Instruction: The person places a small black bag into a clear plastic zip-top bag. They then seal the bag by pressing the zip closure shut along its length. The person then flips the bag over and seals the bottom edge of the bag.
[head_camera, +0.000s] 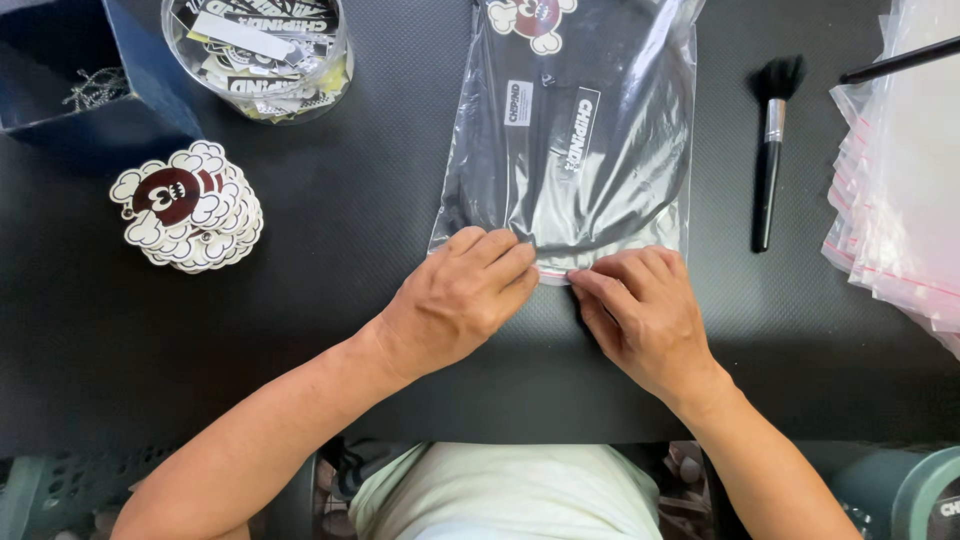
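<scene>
A clear zip bag (575, 140) holding a dark garment lies flat mid-table, its red-lined mouth at the near edge, within reach. The left hand (462, 300) lies flat, its grip not closed, pinning the bag. The right hand (640, 305) pinches the seal strip. Sticker stack (188, 205) left, brush (770, 150) and spare bags (900, 190) right, clear of the working spot on the black table (350, 260).

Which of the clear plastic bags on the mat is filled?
The clear bag under both hands, holding a black item. The stacked bags at the right edge look empty and flat.
</scene>
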